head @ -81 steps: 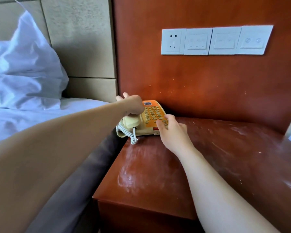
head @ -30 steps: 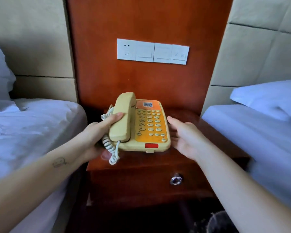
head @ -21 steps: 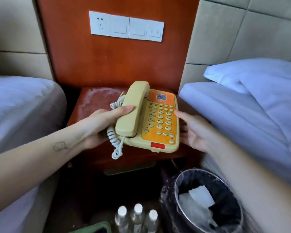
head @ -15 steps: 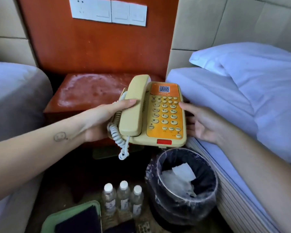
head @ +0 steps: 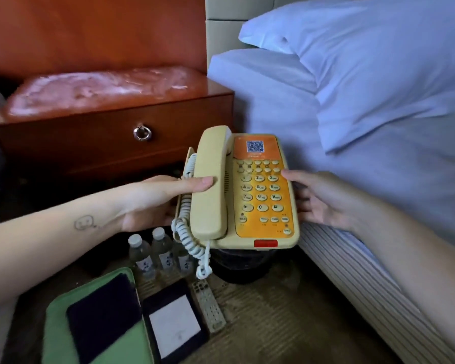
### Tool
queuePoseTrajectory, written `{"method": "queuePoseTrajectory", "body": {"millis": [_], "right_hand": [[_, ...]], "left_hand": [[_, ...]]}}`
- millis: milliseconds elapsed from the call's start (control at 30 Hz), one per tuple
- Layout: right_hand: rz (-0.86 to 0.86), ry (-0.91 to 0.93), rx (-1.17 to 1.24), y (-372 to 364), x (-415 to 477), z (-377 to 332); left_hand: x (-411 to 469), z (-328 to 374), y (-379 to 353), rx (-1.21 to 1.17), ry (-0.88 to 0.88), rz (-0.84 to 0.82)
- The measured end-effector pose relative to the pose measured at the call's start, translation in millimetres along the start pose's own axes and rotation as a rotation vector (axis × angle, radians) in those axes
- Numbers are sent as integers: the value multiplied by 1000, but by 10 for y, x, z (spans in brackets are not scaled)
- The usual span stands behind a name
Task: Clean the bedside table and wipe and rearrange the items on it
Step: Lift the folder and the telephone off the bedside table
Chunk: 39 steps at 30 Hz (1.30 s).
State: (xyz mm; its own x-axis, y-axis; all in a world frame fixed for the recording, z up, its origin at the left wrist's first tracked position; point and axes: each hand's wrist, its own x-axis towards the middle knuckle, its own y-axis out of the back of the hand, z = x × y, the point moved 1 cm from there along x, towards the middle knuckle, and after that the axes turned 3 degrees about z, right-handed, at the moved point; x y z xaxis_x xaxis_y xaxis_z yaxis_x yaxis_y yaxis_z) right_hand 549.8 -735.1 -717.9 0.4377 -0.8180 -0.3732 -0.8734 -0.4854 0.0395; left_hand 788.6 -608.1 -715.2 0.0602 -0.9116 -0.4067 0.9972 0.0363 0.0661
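Two hands grip the telephone point(head: 258, 190): your left hand point(head: 153, 200) pins the handset point(head: 210, 185) by thumb, right hand point(head: 318, 198) wraps the 3 o'clock edge. It hangs over the bin point(head: 242, 264), 5 o'clock of the bench point(head: 90, 127). Tilting risks the handset sliding; the dangling cord point(head: 189, 240) may snag the bottles point(head: 163, 256).

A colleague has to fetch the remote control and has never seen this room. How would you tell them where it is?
Start at the wooden bedside table and look down to the carpet in front of it. The remote control lies flat there, right of a black holder with a white pad. It is the only slim grey bar covered in small buttons.
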Motion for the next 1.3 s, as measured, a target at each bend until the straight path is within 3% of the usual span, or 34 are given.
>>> {"method": "queuePoseTrajectory", "body": {"millis": [233, 733, 967, 1300], "right_hand": [[0, -100, -6, 353, -260, 840], [41, -463, -90, 753, -411, 2503], [139, -609, -12, 704, -311, 2981], [281, -675, 39, 786, -97, 3133]], "left_hand": [[111, -646, -419, 31, 105, -235], [539, -2003, -1267, 112, 448, -407], [959, -2532, -1572, 29, 500, -369], [1366, -2839, -1772, 71, 567, -223]]}}
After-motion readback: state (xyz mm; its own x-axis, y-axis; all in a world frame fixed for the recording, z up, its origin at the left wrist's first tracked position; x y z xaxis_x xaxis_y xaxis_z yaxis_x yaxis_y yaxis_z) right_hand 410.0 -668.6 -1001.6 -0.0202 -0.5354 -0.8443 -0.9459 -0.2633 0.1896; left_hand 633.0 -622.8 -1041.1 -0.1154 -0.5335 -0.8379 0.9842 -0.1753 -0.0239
